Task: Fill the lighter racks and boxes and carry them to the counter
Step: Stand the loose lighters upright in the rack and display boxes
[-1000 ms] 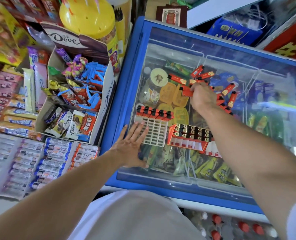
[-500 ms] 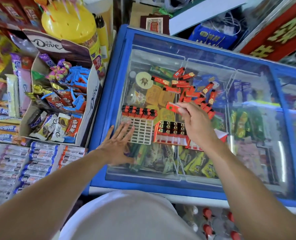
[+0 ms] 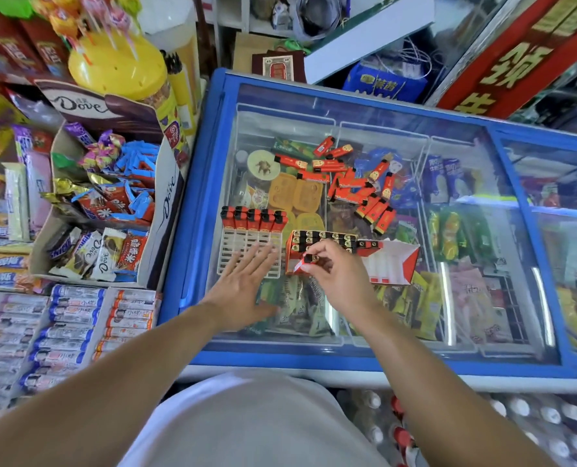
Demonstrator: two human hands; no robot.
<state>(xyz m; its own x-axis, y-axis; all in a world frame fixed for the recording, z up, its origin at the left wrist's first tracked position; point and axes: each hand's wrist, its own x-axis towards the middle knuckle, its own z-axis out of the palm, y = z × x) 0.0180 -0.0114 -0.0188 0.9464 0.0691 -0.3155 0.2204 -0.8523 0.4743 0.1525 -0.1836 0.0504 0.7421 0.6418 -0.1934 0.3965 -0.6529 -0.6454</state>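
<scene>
Lighters (image 3: 354, 183) lie loose on the freezer lid (image 3: 381, 136), above centre of the frame. White rack (image 3: 246, 251) holds one row only; red box (image 3: 320, 246) is partly filled. Right hand (image 3: 337, 274) fingers pinch one lighter at the box; left hand (image 3: 243, 281) rests flat on the rack. Much remains.

A blue-framed chest freezer (image 3: 192, 203) with sliding glass lids holds packaged ice creams and frozen snacks. Left of it stands an open brown-and-white Dove cardboard display box (image 3: 165, 197) filled with wrapped chocolates. Behind that box sits a yellow plastic lollipop tub (image 3: 118, 67). Rows of blue-and-white wrapped candy rolls (image 3: 68, 318) lie in front of the box. Red-capped bottles (image 3: 405, 436) stand below the freezer's near edge.
</scene>
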